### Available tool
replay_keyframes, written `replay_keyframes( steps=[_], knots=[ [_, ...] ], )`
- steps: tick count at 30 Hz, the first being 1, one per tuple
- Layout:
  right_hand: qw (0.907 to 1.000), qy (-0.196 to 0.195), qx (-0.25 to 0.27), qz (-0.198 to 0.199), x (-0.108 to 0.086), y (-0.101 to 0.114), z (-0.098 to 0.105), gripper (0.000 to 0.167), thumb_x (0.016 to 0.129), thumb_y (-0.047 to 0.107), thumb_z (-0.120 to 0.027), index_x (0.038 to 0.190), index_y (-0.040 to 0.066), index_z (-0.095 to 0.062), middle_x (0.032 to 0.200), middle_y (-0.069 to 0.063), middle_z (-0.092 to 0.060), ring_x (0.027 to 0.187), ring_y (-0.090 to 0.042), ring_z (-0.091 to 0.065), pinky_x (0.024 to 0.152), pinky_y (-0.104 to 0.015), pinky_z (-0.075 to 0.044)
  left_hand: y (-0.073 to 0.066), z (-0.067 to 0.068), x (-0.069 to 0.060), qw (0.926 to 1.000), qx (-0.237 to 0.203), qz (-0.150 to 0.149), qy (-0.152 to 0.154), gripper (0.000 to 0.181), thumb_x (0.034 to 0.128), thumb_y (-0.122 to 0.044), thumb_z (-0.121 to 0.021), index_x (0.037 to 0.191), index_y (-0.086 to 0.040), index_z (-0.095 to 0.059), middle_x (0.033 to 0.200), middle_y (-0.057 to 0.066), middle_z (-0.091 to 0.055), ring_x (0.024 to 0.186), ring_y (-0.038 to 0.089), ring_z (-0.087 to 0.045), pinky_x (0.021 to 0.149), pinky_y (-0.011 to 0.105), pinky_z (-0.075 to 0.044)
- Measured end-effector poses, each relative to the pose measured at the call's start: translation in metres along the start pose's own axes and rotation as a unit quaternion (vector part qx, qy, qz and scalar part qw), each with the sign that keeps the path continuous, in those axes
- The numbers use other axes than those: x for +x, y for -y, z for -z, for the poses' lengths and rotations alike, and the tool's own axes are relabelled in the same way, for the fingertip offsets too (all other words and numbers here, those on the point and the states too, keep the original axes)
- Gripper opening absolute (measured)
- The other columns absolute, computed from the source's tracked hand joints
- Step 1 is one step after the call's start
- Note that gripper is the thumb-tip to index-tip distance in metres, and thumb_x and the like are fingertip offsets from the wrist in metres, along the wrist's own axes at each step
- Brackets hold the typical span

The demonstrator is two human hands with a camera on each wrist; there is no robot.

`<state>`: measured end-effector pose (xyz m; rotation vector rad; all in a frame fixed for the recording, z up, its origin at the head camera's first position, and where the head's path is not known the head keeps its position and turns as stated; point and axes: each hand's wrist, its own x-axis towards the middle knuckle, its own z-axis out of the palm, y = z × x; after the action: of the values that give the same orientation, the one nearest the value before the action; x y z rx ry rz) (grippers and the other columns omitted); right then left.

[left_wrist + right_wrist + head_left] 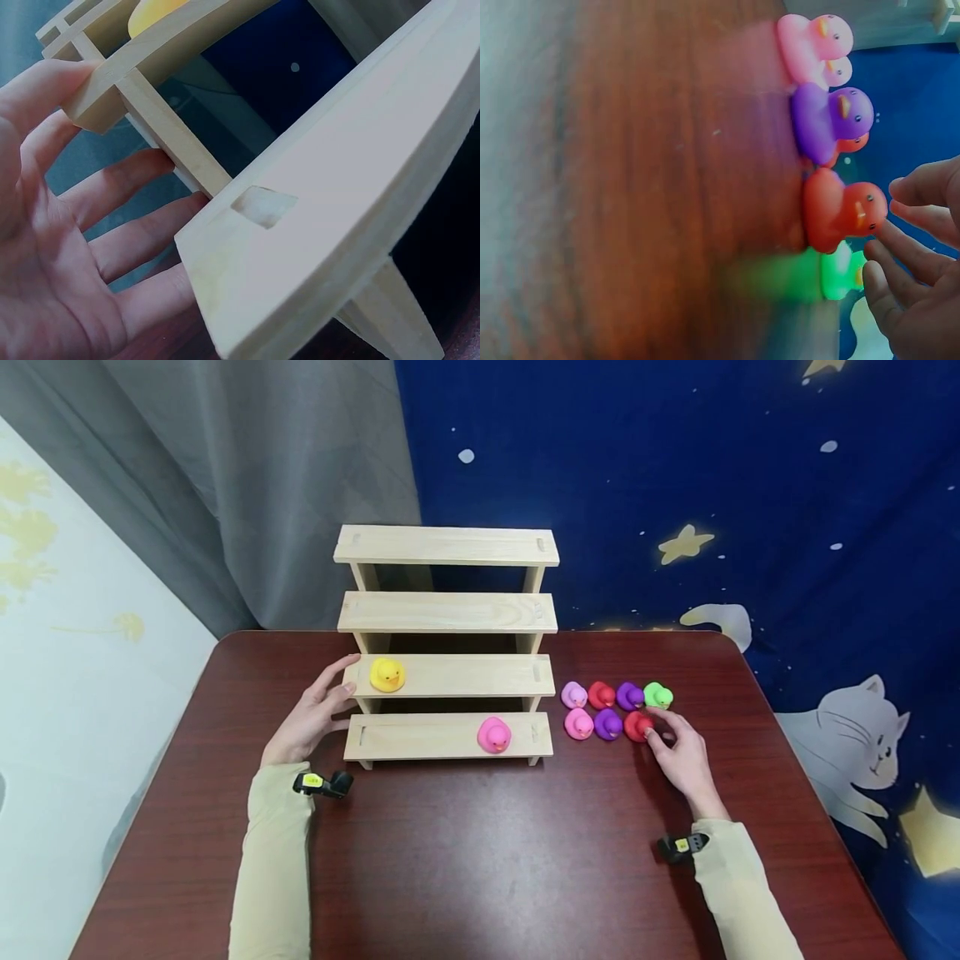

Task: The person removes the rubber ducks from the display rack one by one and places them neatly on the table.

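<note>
My left hand (309,720) is at the left end of a four-step wooden rack (450,612), its fingers spread and touching the ends of the lower steps. In the left wrist view the fingertips (157,159) meet the wood and its side support. My right hand (681,758) is over a red rubber duck (637,726) at the right end of the front row. In the right wrist view the thumb and fingers stand loosely around that duck's head (866,208), with a small gap at the thumb. A yellow duck (387,675) and a pink duck (494,735) sit on the two lowest steps.
Beside the rack, two rows of ducks stand on the dark red table (480,860): a green duck (657,696), a purple duck (608,724), a pink duck (578,724) and several others. A grey curtain (300,485) and blue star-patterned cloth (600,485) hang behind.
</note>
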<state>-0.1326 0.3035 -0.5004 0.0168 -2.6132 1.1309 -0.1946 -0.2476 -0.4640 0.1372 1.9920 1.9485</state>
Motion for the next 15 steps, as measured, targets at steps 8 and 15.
replay_keyframes(
  steps=[8, 15],
  knots=[
    [0.9996, -0.012, 0.024, -0.003, 0.001, 0.016, 0.001, 0.03, 0.088, -0.003, -0.064, 0.118, 0.0, -0.066, 0.115, -0.016, -0.063, 0.097, -0.031, -0.062, 0.082, -0.016, -0.044, 0.001, 0.0, 0.002, 1.0, -0.002, -0.001, -0.003, 0.056, 0.1011, -0.033, -0.051, 0.151, -0.036, -0.027, 0.141, 0.015, -0.041, 0.129, 0.041, -0.041, 0.084, 0.037, -0.051],
    [0.9983, -0.015, 0.055, 0.012, 0.0, 0.034, -0.004, 0.028, 0.088, -0.002, -0.065, 0.116, 0.0, -0.067, 0.112, -0.016, -0.065, 0.087, -0.013, -0.061, 0.075, -0.022, -0.046, 0.001, 0.0, 0.001, 1.0, 0.002, 0.0, -0.007, 0.055, 0.101, -0.033, -0.052, 0.151, -0.036, -0.028, 0.141, 0.015, -0.04, 0.127, 0.041, -0.043, 0.083, 0.036, -0.051]
  ],
)
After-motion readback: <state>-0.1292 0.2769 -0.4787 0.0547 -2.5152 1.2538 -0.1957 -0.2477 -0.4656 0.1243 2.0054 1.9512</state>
